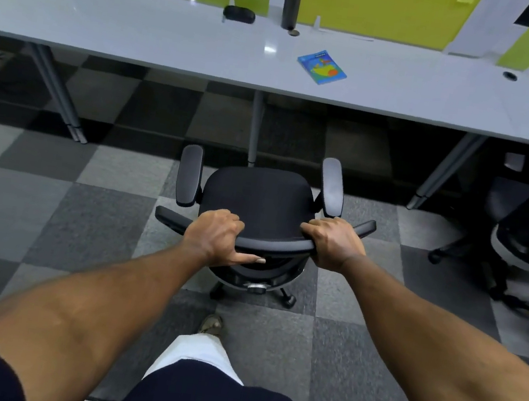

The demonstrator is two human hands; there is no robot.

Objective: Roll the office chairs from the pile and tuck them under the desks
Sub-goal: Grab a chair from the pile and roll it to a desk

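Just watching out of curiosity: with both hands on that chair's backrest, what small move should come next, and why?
Probably steer the office chair slightly right, then push forward. The left hand and right hand grip its backrest, it is not yet under the desk, and a desk leg stands straight ahead.

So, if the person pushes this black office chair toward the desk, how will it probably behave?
It will probably roll rather than slide: casters show under the office chair, though the carpet may add drag. Tipping seems unlikely, since the left hand and right hand grip the backrest evenly. It may bump the desk leg straight ahead.
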